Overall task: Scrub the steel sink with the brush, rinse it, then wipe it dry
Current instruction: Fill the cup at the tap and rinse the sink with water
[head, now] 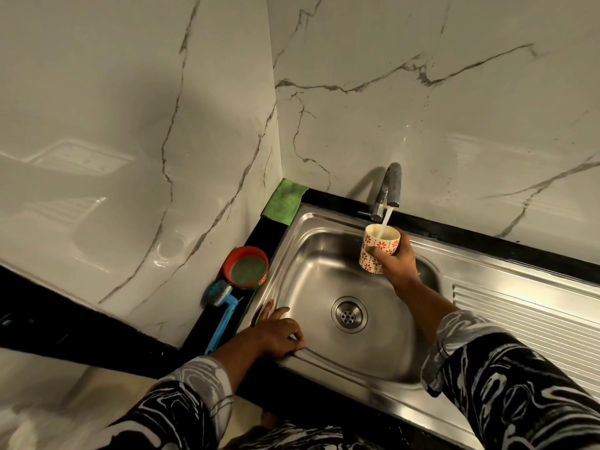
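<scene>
Marble-walled corner, steel sink (324,264): drawing rinse water
Right grip (394,264) clasps the patterned cup (378,246) under the running tap (389,186); left grip (279,332) rests loose on the sink's near-left rim, holding nothing. Fill short of the brim, then pour along the basin walls. Brush (224,306) and green cloth (285,203) lie on the black desk (256,232), left; the cup's water level is hidden

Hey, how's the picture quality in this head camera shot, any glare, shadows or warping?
Head view: dim, warm light; the glossy wall mirrors pale reflections and the drainboard glares bright; the tap throws a soft shadow leftward onto the wall; the wide-angle lens makes the wall corner lean; the sleeves near the bottom look slightly smeared, while the cup is sharp.
</scene>
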